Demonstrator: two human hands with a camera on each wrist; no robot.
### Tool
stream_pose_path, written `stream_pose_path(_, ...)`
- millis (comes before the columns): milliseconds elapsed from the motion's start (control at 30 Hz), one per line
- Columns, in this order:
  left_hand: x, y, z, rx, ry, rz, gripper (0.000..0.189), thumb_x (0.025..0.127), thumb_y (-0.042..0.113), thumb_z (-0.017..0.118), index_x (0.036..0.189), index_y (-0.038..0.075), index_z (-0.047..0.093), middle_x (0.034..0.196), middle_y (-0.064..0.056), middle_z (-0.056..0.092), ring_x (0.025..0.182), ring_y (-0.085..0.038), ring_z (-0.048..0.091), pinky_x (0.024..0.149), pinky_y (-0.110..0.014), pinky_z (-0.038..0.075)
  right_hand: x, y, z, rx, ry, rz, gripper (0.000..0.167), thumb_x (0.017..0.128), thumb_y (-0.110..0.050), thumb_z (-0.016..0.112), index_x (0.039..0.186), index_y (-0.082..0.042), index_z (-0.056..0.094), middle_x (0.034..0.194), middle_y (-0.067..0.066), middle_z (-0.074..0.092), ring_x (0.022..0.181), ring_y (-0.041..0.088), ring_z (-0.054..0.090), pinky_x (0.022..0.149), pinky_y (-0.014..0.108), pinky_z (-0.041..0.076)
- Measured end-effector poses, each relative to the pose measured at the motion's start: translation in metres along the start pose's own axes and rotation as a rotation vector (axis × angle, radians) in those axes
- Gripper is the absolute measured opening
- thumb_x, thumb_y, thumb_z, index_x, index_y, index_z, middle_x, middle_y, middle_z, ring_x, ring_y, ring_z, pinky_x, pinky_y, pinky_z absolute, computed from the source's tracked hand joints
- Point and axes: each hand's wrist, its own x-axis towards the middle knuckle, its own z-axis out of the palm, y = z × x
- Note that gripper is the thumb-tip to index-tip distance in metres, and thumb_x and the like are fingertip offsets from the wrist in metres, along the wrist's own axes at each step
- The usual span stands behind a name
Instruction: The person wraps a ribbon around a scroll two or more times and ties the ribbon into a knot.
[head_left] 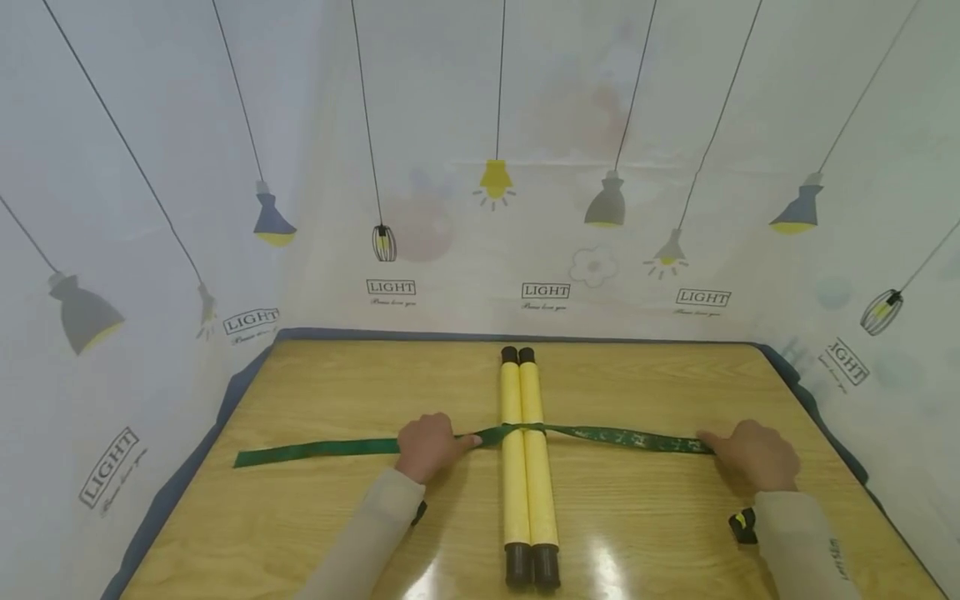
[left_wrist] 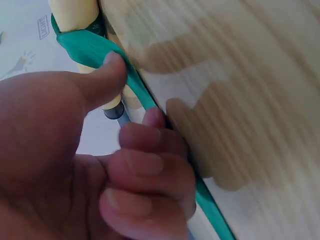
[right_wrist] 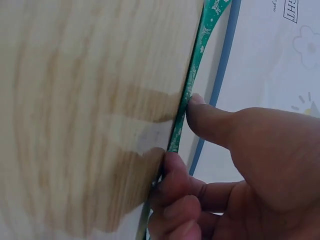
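Observation:
Two yellow tubes (head_left: 513, 483) with dark end caps lie side by side, lengthwise, at the middle of the table. A green ribbon (head_left: 622, 436) crosses around their middle, with a white pattern on its right part and a plain left part. To the left of the tubes, my left hand (head_left: 429, 448) holds the ribbon, its thumb pressed along it and fingers curled at it in the left wrist view; a long tail runs out leftward. Farther out on the right, my right hand (head_left: 756, 454) grips the ribbon near its right end, thumb (right_wrist: 212, 120) against the patterned face.
The wood-grain table (head_left: 337, 533) has a blue cloth edge (head_left: 202, 433) around it. A white backdrop (head_left: 450, 75) printed with hanging lamps surrounds the back and sides. A black strap piece (head_left: 744, 527) shows at the right sleeve.

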Motion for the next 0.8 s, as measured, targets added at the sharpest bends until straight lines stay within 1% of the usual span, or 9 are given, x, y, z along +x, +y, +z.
stream_pose_path(67, 0.003, 0.0, 0.0, 0.01, -0.003, 0.003, 0.067, 0.09, 0.06, 0.07, 0.055, 0.019, 0.031, 0.051, 0.006, 0.021, 0.049, -0.009, 0.018, 0.046, -0.024, 0.014, 0.0, -0.001, 0.001, -0.004, -0.002, 0.004, 0.07, 0.098, -0.067, 0.049, 0.076, -0.002, 0.063, 0.063, 0.005, 0.045, 0.058, 0.018, 0.043, 0.055, 0.033, 0.034)
stream_pose_path(167, 0.007, 0.0, 0.0, -0.002, -0.012, 0.023, 0.062, 0.091, 0.055, 0.072, 0.058, 0.018, 0.035, 0.053, 0.005, 0.025, 0.049, -0.009, 0.022, 0.047, -0.024, 0.017, -0.002, -0.004, 0.002, -0.005, 0.0, -0.019, 0.061, 0.101, -0.059, 0.049, 0.067, -0.009, 0.056, 0.059, 0.0, 0.038, 0.055, 0.015, 0.038, 0.053, 0.031, 0.032)
stream_pose_path(200, 0.008, 0.0, 0.001, -0.013, -0.017, 0.031, 0.061, 0.091, 0.053, 0.073, 0.058, 0.018, 0.035, 0.053, 0.005, 0.025, 0.049, -0.009, 0.023, 0.047, -0.023, 0.018, -0.003, -0.005, 0.002, -0.004, 0.0, -0.029, 0.059, 0.102, -0.056, 0.05, 0.065, -0.011, 0.053, 0.059, 0.0, 0.037, 0.055, 0.015, 0.038, 0.053, 0.031, 0.032)
stream_pose_path(300, 0.01, -0.002, 0.0, -0.059, -0.041, 0.057, 0.059, 0.094, 0.045, 0.073, 0.057, 0.018, 0.036, 0.052, 0.006, 0.027, 0.048, -0.008, 0.025, 0.046, -0.022, 0.021, -0.004, -0.007, 0.001, 0.003, -0.001, -0.075, 0.053, 0.105, -0.049, 0.049, 0.067, -0.011, 0.051, 0.062, 0.002, 0.04, 0.059, 0.019, 0.043, 0.054, 0.033, 0.036)
stream_pose_path(367, 0.011, -0.004, 0.001, -0.103, -0.059, 0.077, 0.06, 0.095, 0.04, 0.073, 0.055, 0.019, 0.034, 0.051, 0.007, 0.026, 0.047, -0.008, 0.025, 0.045, -0.022, 0.022, -0.003, -0.009, 0.001, 0.005, -0.007, -0.1, 0.051, 0.106, -0.045, 0.048, 0.067, -0.011, 0.049, 0.063, 0.003, 0.042, 0.06, 0.02, 0.046, 0.055, 0.034, 0.038)
stream_pose_path(500, 0.011, -0.01, 0.001, -0.218, -0.099, 0.131, 0.058, 0.098, 0.034, 0.069, 0.054, 0.02, 0.035, 0.049, 0.008, 0.028, 0.046, -0.007, 0.026, 0.045, -0.021, 0.022, -0.001, -0.008, 0.002, 0.009, -0.015, -0.159, 0.049, 0.106, -0.038, 0.047, 0.072, -0.006, 0.059, 0.069, 0.009, 0.055, 0.064, 0.022, 0.052, 0.057, 0.036, 0.042)
stream_pose_path(633, 0.012, -0.015, -0.003, -0.345, -0.145, 0.187, 0.052, 0.101, 0.033, 0.065, 0.057, 0.019, 0.042, 0.052, 0.006, 0.035, 0.048, -0.01, 0.03, 0.048, -0.024, 0.025, 0.002, -0.007, 0.004, 0.058, 0.013, -0.2, 0.045, 0.105, -0.031, 0.047, 0.069, -0.006, 0.056, 0.064, 0.006, 0.053, 0.06, 0.018, 0.046, 0.055, 0.033, 0.038)
stream_pose_path(733, 0.012, -0.016, -0.009, -0.399, -0.181, 0.226, 0.045, 0.104, 0.032, 0.061, 0.063, 0.016, 0.05, 0.054, 0.004, 0.042, 0.049, -0.011, 0.036, 0.049, -0.026, 0.031, 0.004, -0.008, 0.004, 0.105, 0.049, -0.234, 0.04, 0.103, -0.027, 0.046, 0.067, -0.01, 0.052, 0.061, -0.001, 0.045, 0.059, 0.016, 0.039, 0.055, 0.03, 0.033)
stream_pose_path(800, 0.012, -0.014, -0.013, -0.419, -0.21, 0.249, 0.042, 0.106, 0.031, 0.058, 0.067, 0.015, 0.054, 0.055, 0.004, 0.044, 0.049, -0.011, 0.04, 0.049, -0.026, 0.035, 0.005, -0.009, 0.003, 0.12, 0.062, -0.257, 0.038, 0.102, -0.025, 0.046, 0.068, -0.01, 0.052, 0.061, -0.001, 0.044, 0.059, 0.016, 0.037, 0.056, 0.03, 0.032)
